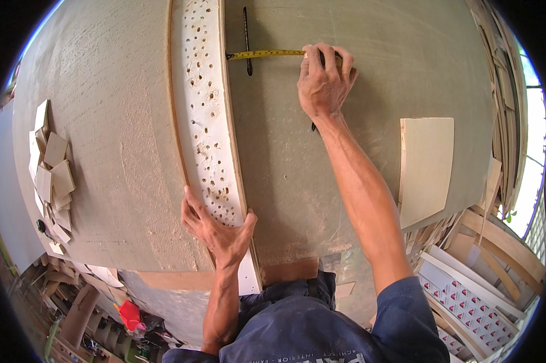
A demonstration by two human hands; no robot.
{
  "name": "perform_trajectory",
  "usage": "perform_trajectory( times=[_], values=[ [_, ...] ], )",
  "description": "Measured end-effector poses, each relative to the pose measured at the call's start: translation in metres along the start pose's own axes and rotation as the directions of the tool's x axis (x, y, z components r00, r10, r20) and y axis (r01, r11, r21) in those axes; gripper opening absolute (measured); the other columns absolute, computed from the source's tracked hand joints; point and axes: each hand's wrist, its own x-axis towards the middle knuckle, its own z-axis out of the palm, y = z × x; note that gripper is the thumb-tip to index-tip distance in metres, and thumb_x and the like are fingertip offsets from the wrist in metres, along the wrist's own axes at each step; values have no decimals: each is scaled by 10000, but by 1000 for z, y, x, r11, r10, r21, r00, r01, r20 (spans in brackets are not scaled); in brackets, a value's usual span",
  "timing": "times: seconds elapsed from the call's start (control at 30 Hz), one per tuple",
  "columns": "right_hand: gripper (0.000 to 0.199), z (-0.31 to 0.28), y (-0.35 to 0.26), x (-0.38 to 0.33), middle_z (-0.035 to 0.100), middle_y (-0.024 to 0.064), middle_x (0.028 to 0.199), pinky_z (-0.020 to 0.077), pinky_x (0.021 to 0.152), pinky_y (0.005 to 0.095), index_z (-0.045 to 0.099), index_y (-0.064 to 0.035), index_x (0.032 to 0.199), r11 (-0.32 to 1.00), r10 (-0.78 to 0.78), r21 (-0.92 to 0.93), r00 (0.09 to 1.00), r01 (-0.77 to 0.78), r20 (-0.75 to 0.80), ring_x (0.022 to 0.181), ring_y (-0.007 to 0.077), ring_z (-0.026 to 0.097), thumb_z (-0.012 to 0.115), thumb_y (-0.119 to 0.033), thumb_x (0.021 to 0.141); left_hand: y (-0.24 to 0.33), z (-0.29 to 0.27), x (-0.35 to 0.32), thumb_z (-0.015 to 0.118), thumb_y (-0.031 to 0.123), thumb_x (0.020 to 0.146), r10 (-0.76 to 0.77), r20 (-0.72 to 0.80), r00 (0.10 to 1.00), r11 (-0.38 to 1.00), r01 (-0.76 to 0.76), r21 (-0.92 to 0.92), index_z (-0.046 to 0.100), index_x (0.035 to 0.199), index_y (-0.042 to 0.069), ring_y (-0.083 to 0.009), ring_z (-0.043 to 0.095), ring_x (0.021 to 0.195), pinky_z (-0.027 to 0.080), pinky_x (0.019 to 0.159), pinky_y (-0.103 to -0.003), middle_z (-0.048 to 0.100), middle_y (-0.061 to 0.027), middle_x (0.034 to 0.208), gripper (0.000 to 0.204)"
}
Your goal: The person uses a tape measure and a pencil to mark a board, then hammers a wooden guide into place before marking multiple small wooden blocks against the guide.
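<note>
Where the dusty greenish worktop [104,115] reaches the left, a loose heap of small, pale plywood squares [60,172] lies near its edge, and sawdust [164,236] is scattered between that heap and the perforated white board [208,127]. This long strip, wood showing along both edges, runs from near to far and is dotted with small holes.

The left hand [221,236] straddles the board's near part, thumb spread to the right edge and fingers at the left one, so it has hold across the whole width; how firmly, I cannot tell. Just right of the board's far part, a slim black rod [246,33] lies nearly parallel to it, crossed by the yellow tape-measure blade [273,54]. The blade stretches leftward from the right hand [326,85] to the board's right edge, its long axis roughly square to the board's. The right hand, much nearer to the blade than the left, is curled closed around the tape's right end; the case is mostly hidden beneath the fingers.

Farther right, a pale rectangular plywood panel [429,163] lies apart from both hands, with stacked timber strips [506,115] beyond the worktop.
</note>
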Motion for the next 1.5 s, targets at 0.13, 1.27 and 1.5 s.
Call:
perform_trajectory(
  times=[0.13, 1.27, 1.5],
  values=[
    [163, 2, 2, -1, 614, -35, 1100, 401, 782, 497, 668, -169, 1007, 1000, -11, -2, 1000, 11, -18, 1150, 277, 477, 721, -137, 856, 0, 0, 1, 831, 250, 516, 2, 3, 1000, 1000, -2, 2, 168, 1605, 71, -401, 333, 1315, 276, 1095, -607, 364, -241, 1405, 1287],
    [129, -5, -5, 4, 617, -24, 1093, 398, 756, 479, 679, -147, 975, 1000, 0, 0, 1000, 0, -8, 1120, 285, 497, 698, -106, 854, -10, 12, 1, 774, 396, 574, 83, 12, 996, 977, -84, 198, 189, 1606, 74, -475, 304, 1341, 243, 1082, -639, 329, -316, 1426, 1229],
    [140, -6, -5, 4, 617, -16, 1102, 393, 757, 468, 682, -147, 976, 1000, -9, -7, 999, 9, -45, 1109, 282, 508, 705, -100, 846, -9, 15, -1, 749, 462, 612, 48, 13, 999, 975, -50, 217, 213, 1608, 104, -513, 273, 1373, 208, 1099, -650, 302, -358, 1446, 1187]
  ],
)
